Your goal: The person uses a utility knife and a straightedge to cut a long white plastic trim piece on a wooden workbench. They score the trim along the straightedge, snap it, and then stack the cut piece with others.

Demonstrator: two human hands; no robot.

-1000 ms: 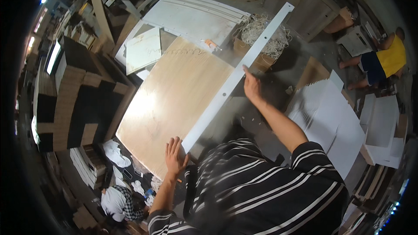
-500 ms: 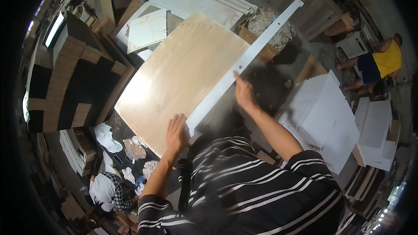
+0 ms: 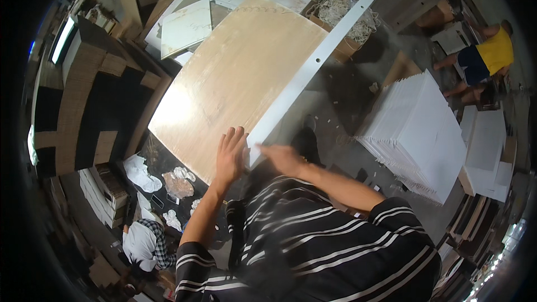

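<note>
A long white strip (image 3: 296, 89) with holes along it lies along the right edge of a large pale wooden board (image 3: 246, 61). My left hand (image 3: 230, 154) rests flat on the board's near corner, fingers stretched out, its edge against the strip's near end. Close by on the right, my right hand (image 3: 282, 159) is at that same end of the strip. Its fingers are curled together with the fingertips at the white edge, slightly blurred. Whatever they hold, if anything, is hidden.
Stacked white panels (image 3: 417, 128) stand at the right. Beyond the board is a carton of tangled pale strands (image 3: 349, 19). Tall stacked boards (image 3: 84, 95) rise at left. One person in yellow (image 3: 492, 50) is at far right, another (image 3: 142, 246) at lower left.
My right hand has slid down along the strip from its middle to the near end, beside my left hand. My left hand stays on the board. The whole view has shifted slightly.
</note>
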